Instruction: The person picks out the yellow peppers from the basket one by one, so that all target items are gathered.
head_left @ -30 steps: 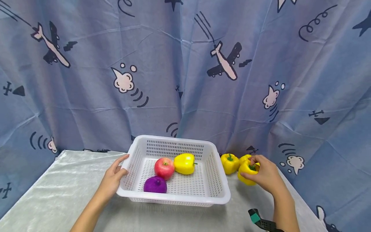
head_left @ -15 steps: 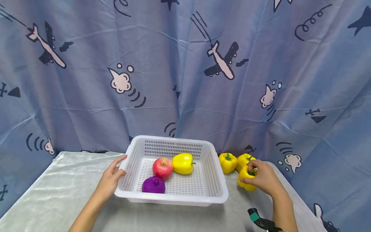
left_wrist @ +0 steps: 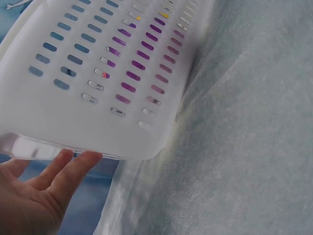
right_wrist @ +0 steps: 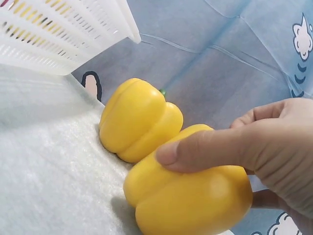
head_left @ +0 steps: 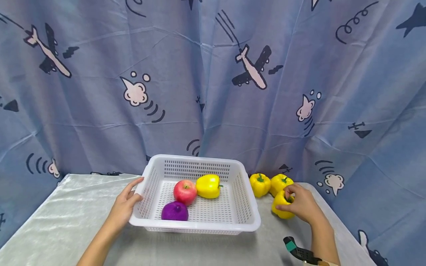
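My right hand (head_left: pixel 301 202) holds a yellow bell pepper (head_left: pixel 280 210) from above at the right of the basket. In the right wrist view the thumb lies across the side of this pepper (right_wrist: pixel 190 200). Two more yellow bell peppers stand just behind it, one at the left (head_left: pixel 260 185) and one at the right (head_left: pixel 280 183). My left hand (head_left: pixel 124 205) touches the left rim of a white plastic basket (head_left: pixel 199 227), fingers fairly straight. Its fingertips meet the rim's edge in the left wrist view. Inside the basket are a red apple (head_left: pixel 185 192), a yellow bell pepper (head_left: pixel 208 186) and a round purple item (head_left: pixel 175 211).
A pale, velvety cloth covers the table (head_left: pixel 60 221). Directly behind the table hangs a blue curtain (head_left: pixel 179 92) printed with aeroplanes and clouds. A dark strap with a green patch (head_left: pixel 296 249) sits on my right wrist.
My right hand has drawn its bell pepper slightly toward the front, so the right rear pepper shows more. My left hand stays at the basket's rim. The head view has shifted slightly.
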A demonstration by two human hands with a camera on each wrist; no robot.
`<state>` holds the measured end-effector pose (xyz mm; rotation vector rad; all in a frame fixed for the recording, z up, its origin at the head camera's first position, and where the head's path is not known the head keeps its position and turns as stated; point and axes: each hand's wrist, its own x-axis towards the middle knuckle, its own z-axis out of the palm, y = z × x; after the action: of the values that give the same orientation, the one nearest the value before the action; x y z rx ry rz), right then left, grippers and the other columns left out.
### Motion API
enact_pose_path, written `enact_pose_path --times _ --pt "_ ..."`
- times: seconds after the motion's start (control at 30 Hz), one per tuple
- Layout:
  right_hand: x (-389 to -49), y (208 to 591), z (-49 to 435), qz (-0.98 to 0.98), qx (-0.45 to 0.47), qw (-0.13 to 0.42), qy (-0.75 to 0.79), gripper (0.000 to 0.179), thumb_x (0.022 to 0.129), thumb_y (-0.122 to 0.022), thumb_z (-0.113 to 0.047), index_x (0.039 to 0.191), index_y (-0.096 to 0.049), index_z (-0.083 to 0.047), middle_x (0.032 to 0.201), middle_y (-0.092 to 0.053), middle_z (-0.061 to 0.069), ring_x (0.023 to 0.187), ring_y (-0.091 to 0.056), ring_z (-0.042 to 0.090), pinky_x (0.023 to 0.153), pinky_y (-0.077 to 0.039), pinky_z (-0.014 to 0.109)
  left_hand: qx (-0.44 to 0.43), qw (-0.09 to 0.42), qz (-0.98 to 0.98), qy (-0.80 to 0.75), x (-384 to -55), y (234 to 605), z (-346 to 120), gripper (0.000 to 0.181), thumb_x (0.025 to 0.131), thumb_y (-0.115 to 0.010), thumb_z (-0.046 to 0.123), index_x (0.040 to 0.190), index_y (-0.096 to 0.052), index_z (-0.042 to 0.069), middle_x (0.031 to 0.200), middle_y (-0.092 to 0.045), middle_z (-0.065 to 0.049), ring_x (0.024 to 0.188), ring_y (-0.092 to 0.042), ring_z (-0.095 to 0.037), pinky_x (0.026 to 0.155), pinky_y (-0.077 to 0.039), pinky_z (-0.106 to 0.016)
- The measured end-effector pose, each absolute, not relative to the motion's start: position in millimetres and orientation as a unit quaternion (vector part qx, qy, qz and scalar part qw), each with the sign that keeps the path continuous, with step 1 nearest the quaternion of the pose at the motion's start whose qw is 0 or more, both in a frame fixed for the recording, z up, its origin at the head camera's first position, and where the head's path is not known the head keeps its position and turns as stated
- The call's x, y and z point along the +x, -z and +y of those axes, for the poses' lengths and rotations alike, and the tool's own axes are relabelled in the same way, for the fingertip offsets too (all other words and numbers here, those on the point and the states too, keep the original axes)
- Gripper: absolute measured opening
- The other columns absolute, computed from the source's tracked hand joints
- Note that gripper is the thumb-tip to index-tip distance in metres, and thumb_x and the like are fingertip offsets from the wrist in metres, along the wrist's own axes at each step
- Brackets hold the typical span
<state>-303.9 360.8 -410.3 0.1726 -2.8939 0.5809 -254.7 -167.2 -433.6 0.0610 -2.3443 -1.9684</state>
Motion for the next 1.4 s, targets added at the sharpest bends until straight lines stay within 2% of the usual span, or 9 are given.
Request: enact_pose_path --times 0.2,0.3,0.4,0.47,0.57,0.87,1.2,1.4 --pt "-306 411 361 -0.975 0.047 0.09 -0.198 0.051 0.065 -0.093 -0.036 0.077 -0.05 -0.011 0.099 -0.058 0.01 0.09 -0.051 0.027 0.074 -0.042 0.039 0.019 0.039 -0.762 0.647 -255 434 -168 0.065 0.093 -0.044 0.002 0.156 -0.035 0.013 0.137 -0.055 -0.036 0.09 -0.066 -0.011 0.072 -0.058 -0.03" --pt "-306 412 360 -0.974 0.051 0.089 -0.2 0.048 0.065 -0.093 -0.036 0.082 -0.057 -0.01 0.1 -0.06 0.009 0.092 -0.053 0.027 0.078 -0.048 0.042 0.02 0.038 -0.763 0.645 -255 433 -167 0.065 0.093 -0.044 0.002 0.156 -0.035 0.013 0.137 -0.055 -0.035 0.09 -0.066 -0.011 0.072 -0.058 -0.03" --pt "-305 412 359 -0.973 0.057 0.083 -0.206 0.051 0.065 -0.093 -0.038 0.093 -0.063 -0.007 0.101 -0.064 0.009 0.095 -0.057 0.028 0.084 -0.053 0.05 0.02 0.036 -0.764 0.644 -254 432 -167 0.065 0.093 -0.044 0.002 0.157 -0.034 0.014 0.138 -0.055 -0.035 0.092 -0.066 -0.012 0.073 -0.057 -0.03" --pt "-305 412 359 -0.974 0.059 0.081 -0.205 0.053 0.065 -0.093 -0.04 0.096 -0.065 -0.008 0.102 -0.065 0.008 0.096 -0.058 0.028 0.088 -0.053 0.053 0.02 0.037 -0.764 0.643 -254 432 -167 0.065 0.093 -0.045 0.002 0.157 -0.034 0.013 0.138 -0.055 -0.035 0.092 -0.066 -0.012 0.073 -0.057 -0.03" --pt "-304 411 359 -0.974 0.06 0.073 -0.204 0.052 0.066 -0.092 -0.042 0.093 -0.063 -0.009 0.101 -0.062 0.008 0.095 -0.056 0.028 0.088 -0.052 0.053 0.019 0.039 -0.764 0.644 -254 432 -167 0.066 0.093 -0.045 0.002 0.157 -0.034 0.013 0.138 -0.055 -0.035 0.091 -0.066 -0.011 0.073 -0.057 -0.029" --pt "-302 406 361 -0.978 0.057 0.052 -0.192 0.048 0.065 -0.093 -0.035 0.087 -0.06 -0.009 0.1 -0.059 0.008 0.093 -0.055 0.028 0.09 -0.053 0.055 0.014 0.042 -0.757 0.652 -255 434 -167 0.065 0.093 -0.045 0.001 0.156 -0.034 0.011 0.136 -0.056 -0.036 0.089 -0.067 -0.01 0.071 -0.058 -0.03" --pt "-302 405 364 -0.979 0.044 0.037 -0.193 0.054 0.066 -0.092 -0.042 0.099 -0.067 -0.007 0.106 -0.067 0.011 0.103 -0.06 0.034 0.094 -0.052 0.06 0.016 0.043 -0.755 0.655 -255 434 -166 0.065 0.093 -0.045 0.001 0.156 -0.035 0.013 0.137 -0.055 -0.036 0.091 -0.067 -0.012 0.072 -0.058 -0.03" --pt "-302 396 358 -0.982 0.029 0.025 -0.183 0.064 0.069 -0.087 -0.054 0.108 -0.07 -0.006 0.112 -0.069 0.015 0.102 -0.06 0.033 0.091 -0.052 0.06 0.017 0.04 -0.759 0.65 -255 434 -168 0.065 0.093 -0.045 0.002 0.157 -0.034 0.013 0.138 -0.055 -0.035 0.094 -0.067 -0.014 0.073 -0.058 -0.03"
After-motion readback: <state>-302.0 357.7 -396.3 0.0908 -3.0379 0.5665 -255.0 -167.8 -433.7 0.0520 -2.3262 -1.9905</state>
